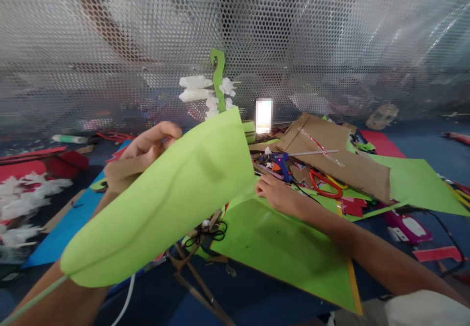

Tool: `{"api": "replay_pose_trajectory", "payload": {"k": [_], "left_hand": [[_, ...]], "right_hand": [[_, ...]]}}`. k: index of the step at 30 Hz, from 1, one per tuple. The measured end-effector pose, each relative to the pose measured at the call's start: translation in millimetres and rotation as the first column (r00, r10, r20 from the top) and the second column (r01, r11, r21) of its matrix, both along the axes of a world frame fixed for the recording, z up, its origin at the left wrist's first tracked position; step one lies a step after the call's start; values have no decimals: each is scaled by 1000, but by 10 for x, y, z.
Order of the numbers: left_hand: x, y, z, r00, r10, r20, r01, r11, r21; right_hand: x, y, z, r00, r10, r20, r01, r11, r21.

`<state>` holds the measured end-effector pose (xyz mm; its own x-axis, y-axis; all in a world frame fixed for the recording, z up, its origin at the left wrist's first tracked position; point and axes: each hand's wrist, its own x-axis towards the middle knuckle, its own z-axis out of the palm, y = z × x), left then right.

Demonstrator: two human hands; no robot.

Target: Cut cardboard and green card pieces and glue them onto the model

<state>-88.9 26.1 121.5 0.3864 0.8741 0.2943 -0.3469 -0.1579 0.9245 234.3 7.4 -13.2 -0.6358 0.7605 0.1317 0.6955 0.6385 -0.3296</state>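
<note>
Above table (165,299), green paper (165,203) slanting, rounded end lower left, left hand (137,154) holding it, right hand (273,193), hold unclear

A craft workshop is seen here: the blue table (418,141) is littered with cardboard (330,152), green card (282,247) and a glue gun (284,167).

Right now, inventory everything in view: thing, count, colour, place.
Curved paper: 1, green, foreground
Paper sheets: 2 large, green, right
Paper curl: 1, green, top-centre
Flat sheet: 1, blue, left
Tissue tufts: many, white, left, centre
Glue gun: 1, blue, centre-right
Cardboard: several, brown, mainly right
Looped handle: 1, red, centre-right
Boxy item: 1, purple, right
Bright rectangle: 1, white, centre
Mesh panel: 1, silver, background
Table: 1, blue, beneath
Scraps: uncounted, mixed, table
Left hand: 1, bare, partly behind curved paper
Right hand: 1, bare, by curved paper
</note>
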Motion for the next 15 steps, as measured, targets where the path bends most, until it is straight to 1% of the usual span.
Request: {"api": "replay_pose_trajectory", "payload": {"k": [3,5,7,8,10,11,13,14,15], "left_hand": [[-13,66,-70,986,-46,-160,36,997,-63],[-35,118,-101,969,-23,-247,2,996,-84],[-74,122,-103,960,-7,-279,-11,998,-62],[-99,101,-93,959,-30,-283,17,999,-46],[-147,37,-61,941,-146,-305,145,989,-25],[-166,8,-43,916,-224,-333,228,973,-28],[-178,-9,-15,823,-346,-450,370,928,-36],[-171,7,-9,752,-357,-554,414,910,-25],[-157,38,-11,643,-330,-691,445,896,-14]], "right_hand": [[27,8,-15,1000,16,-21,-16,1000,-11],[49,7,-21,998,-2,-60,0,999,-35],[61,7,-25,995,-27,-94,22,999,-48],[62,11,-28,995,-29,-97,24,999,-45],[51,29,-40,997,-22,-73,21,1000,-21],[42,42,-49,999,-14,-52,14,1000,-11],[24,69,-69,1000,6,-7,-6,1000,7],[17,79,-78,1000,14,13,-14,1000,14],[12,86,-85,999,16,31,-17,1000,23]]}}
